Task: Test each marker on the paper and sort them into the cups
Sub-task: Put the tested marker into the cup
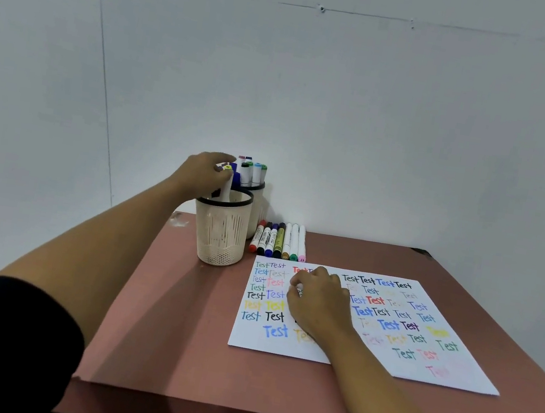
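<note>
Markers (279, 240) lie seven in a row beside two cups (221, 230).

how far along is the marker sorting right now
Well along: the paper is covered with "Test" words and the back cup is packed with markers. In hand: the left hand holds a yellow-capped marker at the mouth of the near cup; the right hand rests on the paper. Left: seven markers lying in a row beside the cups.
</note>
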Demonstrator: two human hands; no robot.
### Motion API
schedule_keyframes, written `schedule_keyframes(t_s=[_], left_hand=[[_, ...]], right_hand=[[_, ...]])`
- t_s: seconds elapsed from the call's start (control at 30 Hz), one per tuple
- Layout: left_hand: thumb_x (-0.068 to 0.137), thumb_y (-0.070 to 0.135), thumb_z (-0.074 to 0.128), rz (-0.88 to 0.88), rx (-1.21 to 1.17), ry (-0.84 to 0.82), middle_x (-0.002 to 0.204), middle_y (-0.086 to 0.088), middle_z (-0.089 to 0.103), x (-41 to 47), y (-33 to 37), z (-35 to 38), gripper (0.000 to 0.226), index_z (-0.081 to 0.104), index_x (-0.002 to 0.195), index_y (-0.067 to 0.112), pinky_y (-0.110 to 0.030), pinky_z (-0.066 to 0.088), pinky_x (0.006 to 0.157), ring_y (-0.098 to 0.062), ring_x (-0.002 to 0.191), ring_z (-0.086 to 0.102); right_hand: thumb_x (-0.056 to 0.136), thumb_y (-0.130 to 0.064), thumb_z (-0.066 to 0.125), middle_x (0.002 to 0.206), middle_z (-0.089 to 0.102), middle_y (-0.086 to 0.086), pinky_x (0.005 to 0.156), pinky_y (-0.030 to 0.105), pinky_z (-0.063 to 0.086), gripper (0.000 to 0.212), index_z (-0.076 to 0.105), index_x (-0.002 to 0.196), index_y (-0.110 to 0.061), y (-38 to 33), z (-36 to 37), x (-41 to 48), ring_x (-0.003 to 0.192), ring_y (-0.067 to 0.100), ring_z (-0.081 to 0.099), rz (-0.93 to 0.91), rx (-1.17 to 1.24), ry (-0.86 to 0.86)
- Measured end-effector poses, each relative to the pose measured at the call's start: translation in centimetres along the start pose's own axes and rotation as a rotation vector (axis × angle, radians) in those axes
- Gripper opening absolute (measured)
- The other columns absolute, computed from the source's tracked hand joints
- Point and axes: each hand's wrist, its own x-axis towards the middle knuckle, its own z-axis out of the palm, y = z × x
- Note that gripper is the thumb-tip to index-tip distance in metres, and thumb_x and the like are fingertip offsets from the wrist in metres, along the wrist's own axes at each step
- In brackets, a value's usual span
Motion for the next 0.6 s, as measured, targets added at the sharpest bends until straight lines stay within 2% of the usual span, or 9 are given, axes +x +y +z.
schedule_keyframes(t_s=[0.17, 0.3, 0.37, 0.43, 0.53, 0.6], left_hand=[[0.094, 0.017, 0.041, 0.025, -0.07, 0.123, 0.119, -0.011, 0.061, -0.6, 0.7, -0.4, 0.035, 0.056, 0.125, 0.019, -0.026, 0.044, 0.08, -0.021, 0.096, 0.058], [0.094, 0.016, 0.042, 0.093, -0.159, 0.248, 0.105, -0.003, 0.059, -2.6, 2.4, -0.3, 0.029, 0.06, 0.117, 0.017, -0.016, 0.045, 0.06, -0.015, 0.085, 0.054], [0.093, 0.015, 0.044, 0.153, -0.182, 0.278, 0.099, -0.002, 0.06, -4.1, 3.2, 0.4, 0.027, 0.062, 0.114, 0.016, -0.021, 0.044, 0.068, -0.014, 0.081, 0.054], [0.093, 0.013, 0.046, 0.207, -0.179, 0.258, 0.097, -0.001, 0.062, -6.0, 3.8, 1.7, 0.025, 0.064, 0.112, 0.014, -0.017, 0.041, 0.071, -0.01, 0.079, 0.054], [0.093, 0.013, 0.048, 0.242, -0.173, 0.136, 0.1, 0.0, 0.064, -8.6, 4.0, 4.5, 0.024, 0.064, 0.111, 0.012, -0.007, 0.037, 0.064, -0.005, 0.076, 0.051], [0.094, 0.013, 0.047, 0.236, -0.122, 0.021, 0.104, -0.004, 0.066, -9.9, 3.6, 6.5, 0.025, 0.064, 0.111, 0.01, -0.012, 0.033, 0.062, -0.009, 0.081, 0.052]], right_hand=[[0.096, -0.03, 0.042, 0.124, 0.053, 0.003, 0.093, 0.035, 0.037, 0.03, 0.059, 0.12, -0.022, 0.1, 0.1, 0.0, 0.116, 0.024, 0.046, 0.0, -0.002, 0.013], [0.097, -0.03, 0.042, 0.124, 0.054, 0.003, 0.093, 0.035, 0.038, 0.03, 0.06, 0.119, -0.022, 0.1, 0.1, 0.0, 0.116, 0.024, 0.046, -0.004, -0.007, 0.014], [0.096, -0.03, 0.043, 0.124, 0.053, 0.003, 0.094, 0.035, 0.037, 0.03, 0.06, 0.119, -0.023, 0.1, 0.2, 0.0, 0.116, 0.024, 0.046, -0.004, -0.006, 0.011], [0.096, -0.03, 0.043, 0.124, 0.053, 0.003, 0.094, 0.035, 0.037, 0.029, 0.06, 0.119, -0.023, 0.1, 0.1, 0.1, 0.116, 0.024, 0.046, -0.004, -0.005, 0.007], [0.096, -0.03, 0.044, 0.124, 0.053, 0.003, 0.094, 0.035, 0.036, 0.029, 0.06, 0.119, -0.023, 0.1, 0.1, 0.2, 0.117, 0.025, 0.045, -0.003, 0.001, -0.007], [0.096, -0.031, 0.043, 0.124, 0.052, 0.004, 0.094, 0.036, 0.036, 0.029, 0.06, 0.119, -0.022, 0.1, -0.1, 0.2, 0.117, 0.025, 0.045, -0.006, -0.007, -0.015]])
